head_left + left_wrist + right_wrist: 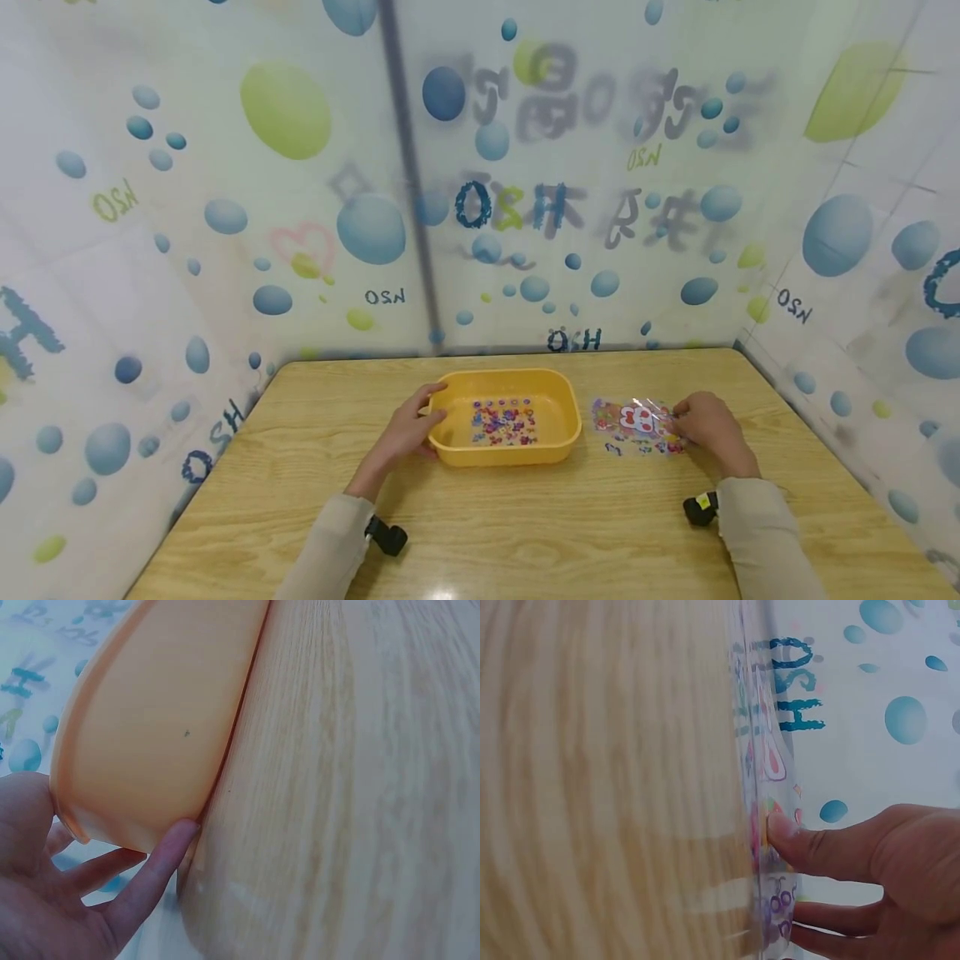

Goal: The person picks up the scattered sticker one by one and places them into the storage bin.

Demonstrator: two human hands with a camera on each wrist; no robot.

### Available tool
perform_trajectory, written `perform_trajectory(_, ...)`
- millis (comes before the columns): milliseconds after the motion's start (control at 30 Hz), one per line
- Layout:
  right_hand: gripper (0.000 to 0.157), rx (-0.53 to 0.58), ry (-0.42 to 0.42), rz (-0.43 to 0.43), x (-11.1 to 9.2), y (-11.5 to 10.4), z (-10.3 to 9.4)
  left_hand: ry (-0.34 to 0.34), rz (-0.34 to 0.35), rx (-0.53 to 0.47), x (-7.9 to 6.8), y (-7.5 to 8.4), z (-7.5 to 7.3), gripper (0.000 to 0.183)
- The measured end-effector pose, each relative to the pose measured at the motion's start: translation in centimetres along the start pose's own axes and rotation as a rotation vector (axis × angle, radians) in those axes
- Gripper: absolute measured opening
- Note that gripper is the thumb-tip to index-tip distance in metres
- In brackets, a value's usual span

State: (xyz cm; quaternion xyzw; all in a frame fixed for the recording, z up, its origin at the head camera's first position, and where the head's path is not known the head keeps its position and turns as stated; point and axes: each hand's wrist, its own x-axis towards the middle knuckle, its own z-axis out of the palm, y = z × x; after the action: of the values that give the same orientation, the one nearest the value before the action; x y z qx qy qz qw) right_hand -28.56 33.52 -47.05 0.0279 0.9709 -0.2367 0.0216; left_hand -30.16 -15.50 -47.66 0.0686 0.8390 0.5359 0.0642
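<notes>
A yellow plastic tray (566, 417) stands on the table with small colourful pieces (506, 423) spread over its bottom, several round ones in a row toward the back. My left hand (411, 425) holds the tray's left end. In the left wrist view its fingers (161, 862) lie against the outer wall, and the tray's inside is hidden there. Right of the tray is a clear plastic packet (637, 419) printed with a white cartoon rabbit face and bright patterns. My right hand (711, 425) pinches the packet's right edge, its thumb (799, 844) on the printed film.
The wooden table (510, 525) meets a pale curtain-like backdrop (525, 275) with blue and green dots at its back edge. Similar sheets hang on both sides. A black wrist camera (386, 535) sits on the left wrist, another camera (701, 508) on the right.
</notes>
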Motion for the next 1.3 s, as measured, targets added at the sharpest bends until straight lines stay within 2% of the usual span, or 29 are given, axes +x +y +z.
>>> perform_trajectory(233, 0.034, -0.008, 0.020, 0.028, 0.1, -0.4, 0.1, 0.003, -0.007, 0.003, 0.0, 0.0, 0.0, 0.047)
perform_trajectory(333, 0.033, -0.028, 0.047, 0.010, 0.1, -0.3, 0.1, 0.001, -0.004, 0.007, 0.1, -0.1, 0.0, 0.048)
perform_trajectory(467, 0.038, -0.026, 0.083, -0.009, -0.1, -0.3, 0.0, -0.002, -0.002, 0.008, 0.1, 0.0, 0.0, 0.048)
perform_trajectory(600, 0.043, 0.012, 0.104, 0.011, -0.4, -0.6, 0.1, 0.002, -0.003, 0.017, 0.1, 0.0, 0.0, 0.047)
perform_trajectory(867, 0.033, 0.059, 0.175, -0.036, -0.7, -0.5, -0.2, 0.006, -0.001, 0.016, 0.0, 0.1, 0.1, 0.047)
perform_trajectory(967, 0.031, 0.103, 0.166, -0.023, -0.7, -0.4, -0.4, 0.005, 0.001, 0.010, 0.0, 0.1, 0.1, 0.047)
perform_trajectory(1167, 0.026, 0.219, 0.069, 0.008, -0.8, -0.4, -1.1, 0.009, -0.005, 0.010, -0.1, 0.2, 0.1, 0.047)
perform_trajectory(1300, 0.029, 0.232, 0.021, -0.006, -0.9, -0.7, -1.6, 0.008, -0.010, 0.016, -0.1, 0.3, 0.1, 0.047)
